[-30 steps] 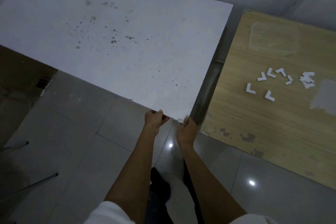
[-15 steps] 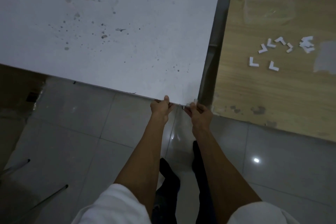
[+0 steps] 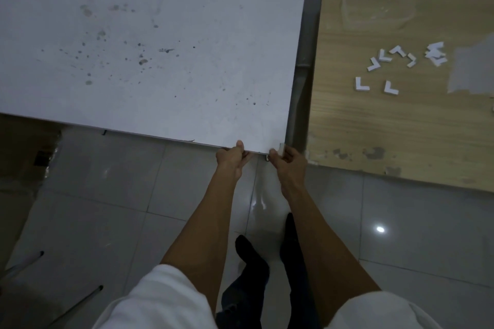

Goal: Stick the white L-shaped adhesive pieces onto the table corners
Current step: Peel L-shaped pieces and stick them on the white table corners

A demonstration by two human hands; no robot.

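A stained white table (image 3: 160, 48) fills the upper left. My left hand (image 3: 232, 160) grips its near edge, thumb on top, a little left of the near right corner. At that corner my right hand (image 3: 290, 161) pinches a small white L-shaped piece (image 3: 281, 147) against the table's edge. Several more white L-shaped pieces (image 3: 362, 84) lie scattered on the wooden table (image 3: 401, 128) to the right, with a small heap of white scraps (image 3: 435, 53) beside them.
A narrow dark gap (image 3: 302, 88) separates the two tables. A clear plastic lid or tray (image 3: 377, 8) lies at the back of the wooden table, and a grey patch (image 3: 470, 69) marks its right side. Glossy tiled floor (image 3: 401, 235) lies below; thin metal legs (image 3: 77, 304) stand at lower left.
Both hands have stayed at the white table's near right corner. My right hand has shifted round the corner, and the white piece now shows at the edge. The view has swung.
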